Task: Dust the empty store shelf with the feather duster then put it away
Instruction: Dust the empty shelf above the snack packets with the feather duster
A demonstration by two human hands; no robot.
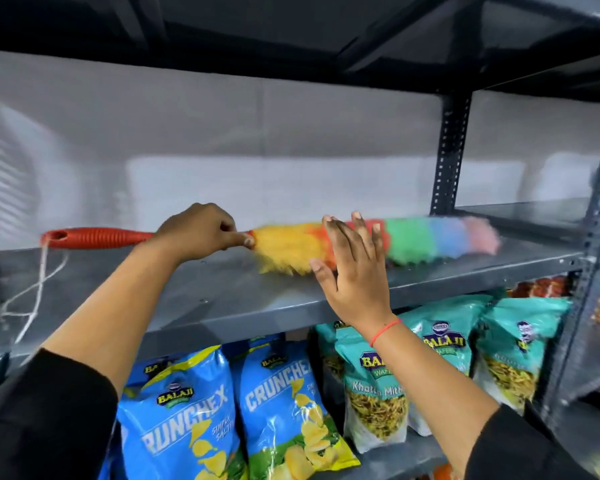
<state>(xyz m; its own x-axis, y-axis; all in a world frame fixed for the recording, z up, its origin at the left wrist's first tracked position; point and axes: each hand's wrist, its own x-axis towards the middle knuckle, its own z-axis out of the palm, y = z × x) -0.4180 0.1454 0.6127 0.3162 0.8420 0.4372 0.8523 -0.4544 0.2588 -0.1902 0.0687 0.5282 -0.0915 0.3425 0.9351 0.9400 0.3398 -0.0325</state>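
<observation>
The left hand (201, 233) is gripping the feather duster (326, 245) lying lengthwise along the empty shelf (222, 299), while the right hand (352, 268) is hovering open, holding nothing, near its head.

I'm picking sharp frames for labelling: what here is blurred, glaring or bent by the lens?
Head view: the feather duster is smeared by motion, most at its pink tip, and the white cord at its handle end is streaked too. The left hand and right hand stay fairly sharp. Soft glare falls on the wall behind the shelf. The wide lens bows the shelf posts at the right edge.
</observation>
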